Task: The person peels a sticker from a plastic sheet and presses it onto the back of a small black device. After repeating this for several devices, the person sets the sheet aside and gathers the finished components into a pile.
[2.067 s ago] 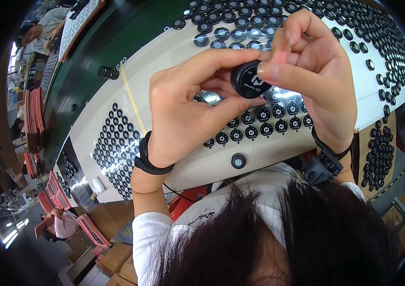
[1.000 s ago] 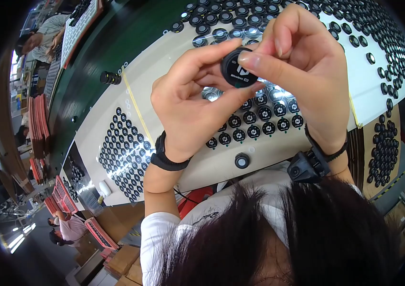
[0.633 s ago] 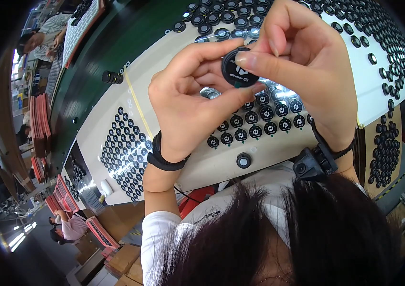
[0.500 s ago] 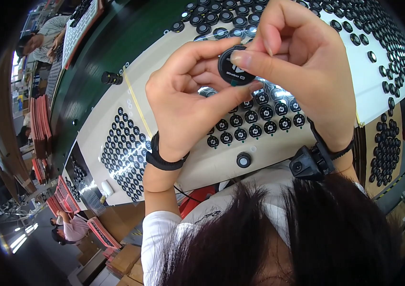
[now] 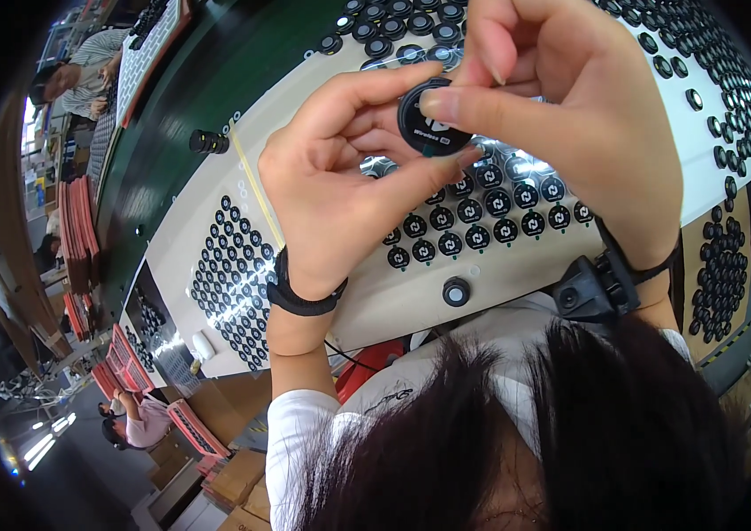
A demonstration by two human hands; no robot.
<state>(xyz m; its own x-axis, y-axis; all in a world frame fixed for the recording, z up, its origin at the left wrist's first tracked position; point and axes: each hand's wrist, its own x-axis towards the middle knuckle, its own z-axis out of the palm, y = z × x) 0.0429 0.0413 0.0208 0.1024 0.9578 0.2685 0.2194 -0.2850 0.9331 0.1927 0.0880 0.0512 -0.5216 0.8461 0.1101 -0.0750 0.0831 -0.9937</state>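
Note:
Both hands hold one small round black cap point(image 5: 429, 124) up close to the camera. My left hand point(image 5: 340, 186) pinches its lower left rim between thumb and fingers. My right hand point(image 5: 570, 115) covers its right side, with the thumb pressed flat on the cap's face. Below the hands lies a sheet of round black stickers point(image 5: 473, 221) in rows on a white tray point(image 5: 517, 283). A black wristband sits on each wrist.
Another sheet of black discs point(image 5: 234, 274) lies on the tray's left, more rows run along the top right point(image 5: 703, 62). A lone black round part point(image 5: 456, 291) rests near the tray's front edge. A small black cylinder point(image 5: 207, 142) stands on the green belt point(image 5: 181, 115). Other people work far left.
Both hands have lifted the cap slightly up and closer to the camera, and my right thumb has slid across its face.

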